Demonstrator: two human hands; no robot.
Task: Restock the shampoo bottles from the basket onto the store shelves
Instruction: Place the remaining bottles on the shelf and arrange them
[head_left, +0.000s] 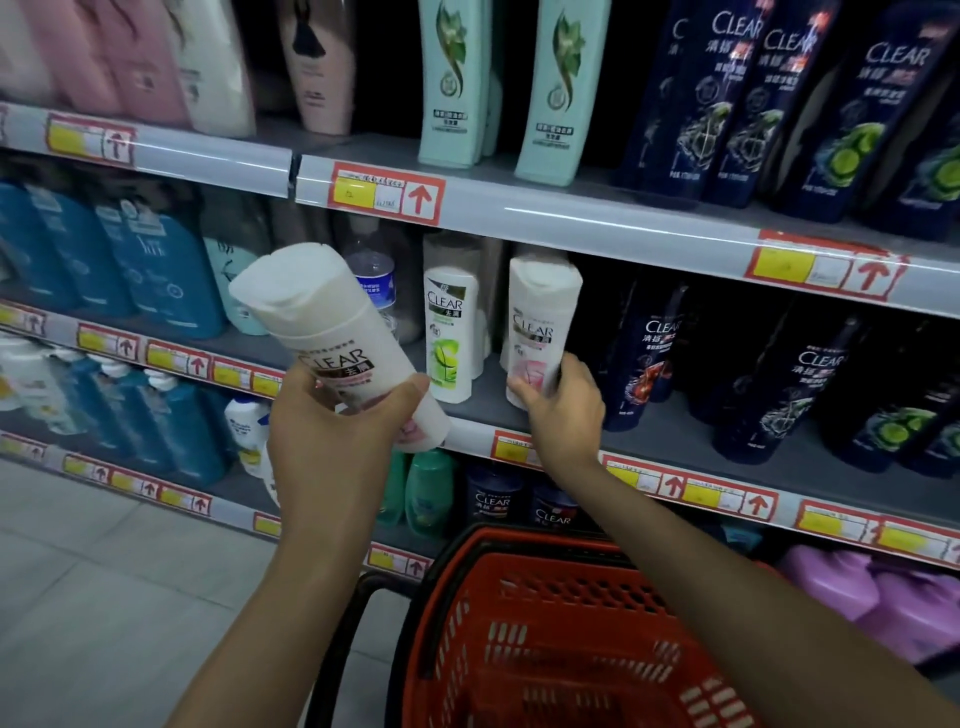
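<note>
My left hand (332, 431) grips a white CLEAR shampoo bottle with a pink label (322, 322), tilted with its cap up and to the left, in front of the middle shelf (675, 441). My right hand (563, 410) is closed around the base of a second white pink-label CLEAR bottle (540, 317), which stands upright on that shelf. A white CLEAR bottle with a green label (449, 332) stands just left of it. The red basket (545, 639) sits below my arms; its visible inside holds nothing I can see.
Dark blue CLEAR bottles (810, 384) fill the middle shelf to the right. Mint green bottles (561, 88) and more dark blue ones stand on the upper shelf. Blue bottles (156, 270) crowd the left shelves. A clear water bottle (371, 270) stands behind the held bottle. Tiled floor at lower left.
</note>
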